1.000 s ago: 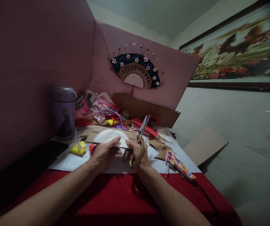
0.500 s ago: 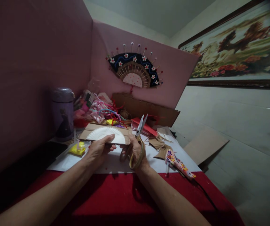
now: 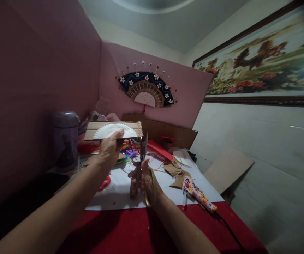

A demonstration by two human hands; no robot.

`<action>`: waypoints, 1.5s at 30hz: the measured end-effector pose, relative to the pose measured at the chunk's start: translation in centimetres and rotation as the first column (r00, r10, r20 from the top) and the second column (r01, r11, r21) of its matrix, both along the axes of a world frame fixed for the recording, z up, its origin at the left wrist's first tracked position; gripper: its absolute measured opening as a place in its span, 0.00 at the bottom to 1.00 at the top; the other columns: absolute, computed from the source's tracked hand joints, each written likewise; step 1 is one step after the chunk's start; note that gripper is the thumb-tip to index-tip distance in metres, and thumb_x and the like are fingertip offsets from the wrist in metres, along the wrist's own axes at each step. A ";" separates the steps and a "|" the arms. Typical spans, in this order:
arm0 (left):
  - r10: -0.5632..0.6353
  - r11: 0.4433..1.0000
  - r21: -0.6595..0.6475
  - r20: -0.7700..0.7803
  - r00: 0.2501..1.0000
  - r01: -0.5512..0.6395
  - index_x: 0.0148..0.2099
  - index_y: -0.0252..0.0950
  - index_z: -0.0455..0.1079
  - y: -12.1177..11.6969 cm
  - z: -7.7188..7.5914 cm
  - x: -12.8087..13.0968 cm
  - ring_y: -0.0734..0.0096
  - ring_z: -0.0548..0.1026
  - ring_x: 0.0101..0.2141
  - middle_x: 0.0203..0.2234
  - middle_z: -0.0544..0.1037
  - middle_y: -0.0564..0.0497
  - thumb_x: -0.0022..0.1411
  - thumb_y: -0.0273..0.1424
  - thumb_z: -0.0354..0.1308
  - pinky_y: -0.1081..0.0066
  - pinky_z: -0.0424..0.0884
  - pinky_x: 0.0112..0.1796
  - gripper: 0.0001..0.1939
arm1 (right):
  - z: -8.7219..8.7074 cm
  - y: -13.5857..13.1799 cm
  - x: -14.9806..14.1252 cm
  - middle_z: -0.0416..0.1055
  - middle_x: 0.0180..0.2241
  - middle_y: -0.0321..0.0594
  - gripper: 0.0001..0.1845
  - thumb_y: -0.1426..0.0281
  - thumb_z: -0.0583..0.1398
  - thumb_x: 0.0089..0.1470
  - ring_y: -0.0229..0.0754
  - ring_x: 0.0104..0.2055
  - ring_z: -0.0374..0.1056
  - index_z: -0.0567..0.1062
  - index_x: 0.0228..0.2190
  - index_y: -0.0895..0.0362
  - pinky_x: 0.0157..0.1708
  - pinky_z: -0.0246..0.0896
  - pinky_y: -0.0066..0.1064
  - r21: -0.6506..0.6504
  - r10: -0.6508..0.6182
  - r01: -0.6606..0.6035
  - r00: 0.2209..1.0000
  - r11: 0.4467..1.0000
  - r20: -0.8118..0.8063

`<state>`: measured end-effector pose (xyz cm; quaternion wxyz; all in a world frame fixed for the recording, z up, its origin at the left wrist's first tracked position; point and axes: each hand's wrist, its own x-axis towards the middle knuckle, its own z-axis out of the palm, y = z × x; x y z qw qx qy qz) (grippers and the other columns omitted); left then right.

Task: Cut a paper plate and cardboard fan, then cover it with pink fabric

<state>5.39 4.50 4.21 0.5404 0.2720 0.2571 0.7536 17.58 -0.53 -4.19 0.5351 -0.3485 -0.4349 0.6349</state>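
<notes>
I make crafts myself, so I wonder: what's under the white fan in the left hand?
Cardboard lies under the white fan, showing past both its ends; the part the fan covers is hidden.

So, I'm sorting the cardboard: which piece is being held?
The piece in the left hand, bearing the white half-disc; the scraps, back strip and panel by the wall are not held.

Your left hand (image 3: 111,146) holds the cardboard (image 3: 89,132), a paper plate piece (image 3: 105,131) lying on it, left of the scissors (image 3: 143,152) in your right hand (image 3: 148,180). Farther left stands the flask (image 3: 65,144); rightward, the glue gun (image 3: 197,193) crosses the sheet's (image 3: 167,192) near edge. Behind, the fan (image 3: 147,84) hangs on the panel (image 3: 187,90).
</notes>
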 end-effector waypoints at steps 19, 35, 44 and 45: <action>0.025 0.998 0.054 0.045 0.999 -0.027 0.23 0.34 0.67 -0.4 -1.8 -3.1 0.81 0.68 0.14 0.14 0.72 0.57 0.48 0.20 0.59 0.84 0.63 0.12 0.07 | 1.7 -1.0 1.3 0.71 0.21 0.38 0.44 0.36 0.56 0.34 0.32 0.16 0.60 0.67 0.40 0.61 0.15 0.61 0.24 0.037 -0.006 -0.006 0.955 0.999 0.297; -0.039 0.992 0.122 0.032 0.999 0.035 0.25 0.32 0.69 -0.5 -2.6 -2.1 0.81 0.68 0.16 0.17 0.71 0.58 0.43 0.22 0.65 0.81 0.67 0.16 0.06 | 1.5 -1.1 1.7 0.69 0.21 0.36 0.45 0.34 0.54 0.33 0.32 0.17 0.60 0.68 0.38 0.60 0.15 0.56 0.23 0.120 -0.011 -0.034 0.933 0.992 0.359; -0.065 0.989 0.136 0.047 0.997 0.058 0.25 0.31 0.70 -0.6 -2.8 -2.1 0.80 0.69 0.17 0.18 0.72 0.56 0.44 0.22 0.64 0.81 0.66 0.16 0.05 | 1.5 -1.0 1.7 0.69 0.22 0.36 0.44 0.34 0.54 0.33 0.32 0.19 0.59 0.67 0.38 0.60 0.16 0.56 0.22 0.128 -0.006 -0.042 0.936 0.991 0.352; -0.065 0.989 0.138 0.053 0.996 0.058 0.25 0.31 0.70 -0.5 -2.8 -2.2 0.81 0.68 0.17 0.18 0.72 0.56 0.44 0.22 0.64 0.81 0.66 0.16 0.05 | 1.6 -1.1 1.6 0.69 0.23 0.36 0.45 0.34 0.54 0.33 0.32 0.19 0.59 0.67 0.38 0.60 0.16 0.56 0.22 0.124 -0.005 -0.041 0.937 0.991 0.351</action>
